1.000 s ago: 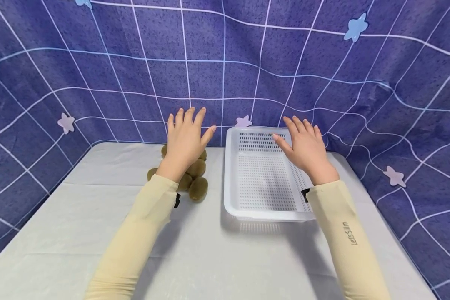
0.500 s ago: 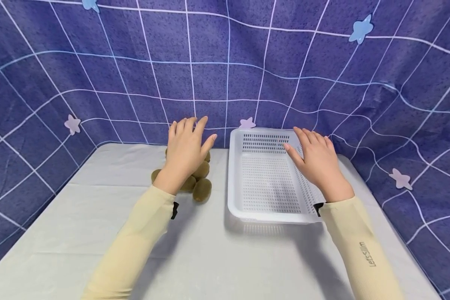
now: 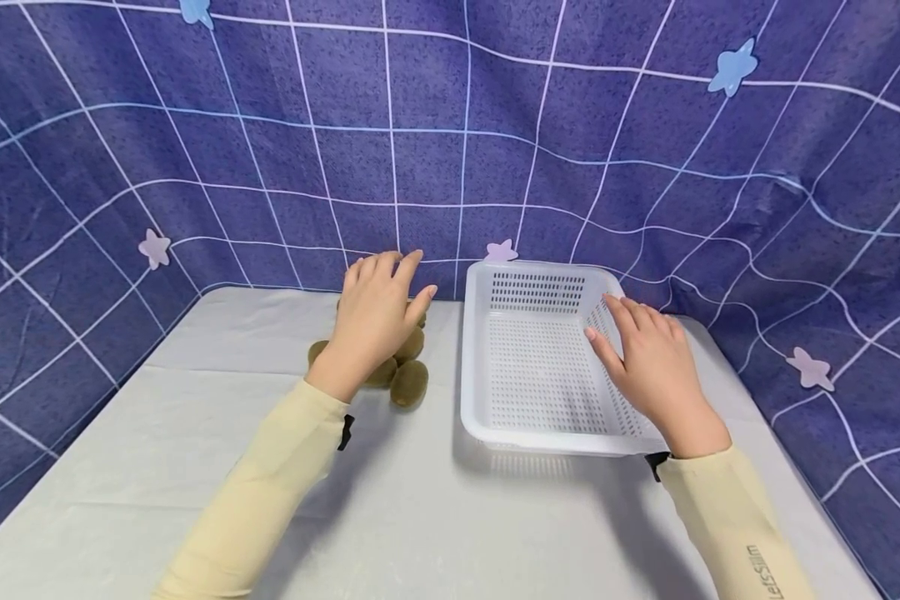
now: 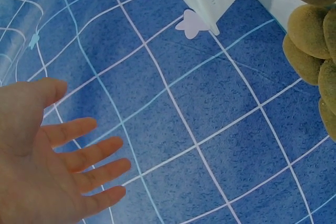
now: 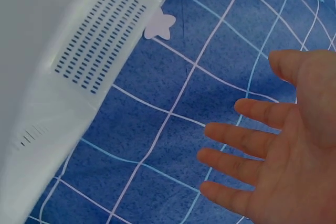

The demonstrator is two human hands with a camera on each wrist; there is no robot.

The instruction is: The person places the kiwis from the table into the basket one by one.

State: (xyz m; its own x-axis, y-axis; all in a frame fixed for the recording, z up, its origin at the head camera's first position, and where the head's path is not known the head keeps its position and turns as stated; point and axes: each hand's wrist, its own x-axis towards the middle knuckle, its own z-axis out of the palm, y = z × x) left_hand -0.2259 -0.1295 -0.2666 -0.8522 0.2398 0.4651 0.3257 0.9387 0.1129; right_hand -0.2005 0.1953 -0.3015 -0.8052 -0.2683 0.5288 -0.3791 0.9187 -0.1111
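Several brown kiwifruit [image 3: 408, 384] lie in a cluster left of centre, partly hidden behind my left hand [image 3: 375, 318]. That hand hovers over them with its fingers loosely extended and nothing in it. In the left wrist view the kiwifruit [image 4: 310, 31] appear at the right edge, apart from the fingers. A white perforated plastic basket [image 3: 476, 367] stands right of the fruit, with nothing inside. Above its right side is my right hand [image 3: 652, 367], fingers spread and holding nothing. The right wrist view shows the basket [image 5: 105, 40] at the left, away from the palm.
A white cloth [image 3: 195, 467] covers the table. Behind and beside it hangs a blue curtain [image 3: 270, 158] with white grid lines and star shapes [image 3: 810, 368]. The basket's back rim is close to the curtain.
My right hand has moved right and toward me, from above the basket's back to its right side. The left hand has come slightly lower over the kiwifruit. The whole view has shifted a little.
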